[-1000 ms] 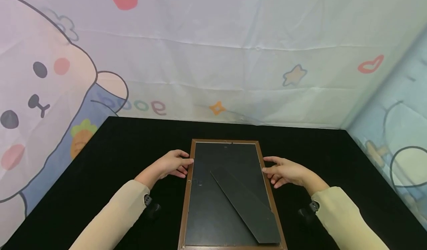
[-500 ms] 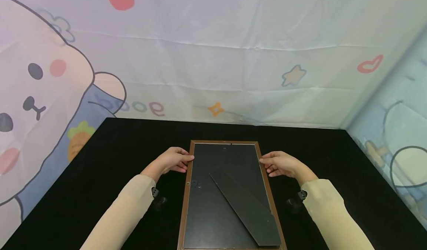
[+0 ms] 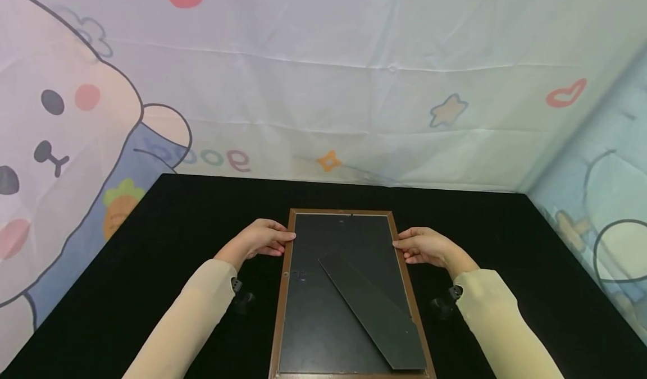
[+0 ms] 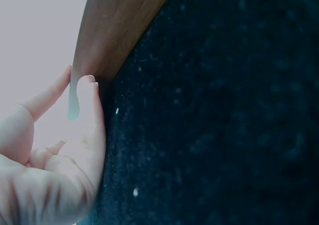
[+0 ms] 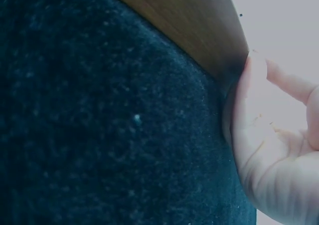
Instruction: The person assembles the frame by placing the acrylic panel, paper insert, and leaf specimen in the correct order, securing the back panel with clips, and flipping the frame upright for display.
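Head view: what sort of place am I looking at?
Probably a staged tabletop spot, perhaps for filming: a black table, a creased cartoon-print backdrop behind it, and a picture frame, back side up.

The right hand (image 5: 276, 160) comes in from the right side, palm toward the camera, its lower part cut off by the picture's border. Thumb and fingers reach up and meet at the lower end of a brown wooden edge (image 5: 194, 28), touching it. That edge, with faint grain, slants down from the top toward the fingertips. Dark blue-black cloth (image 5: 89, 120), flecked all over, fills the left and bottom, with 1 brighter speck (image 5: 137, 117) near the middle. Upper right is a pale grey background (image 5: 284, 20), holding 1 tiny dark dot (image 5: 240, 15).
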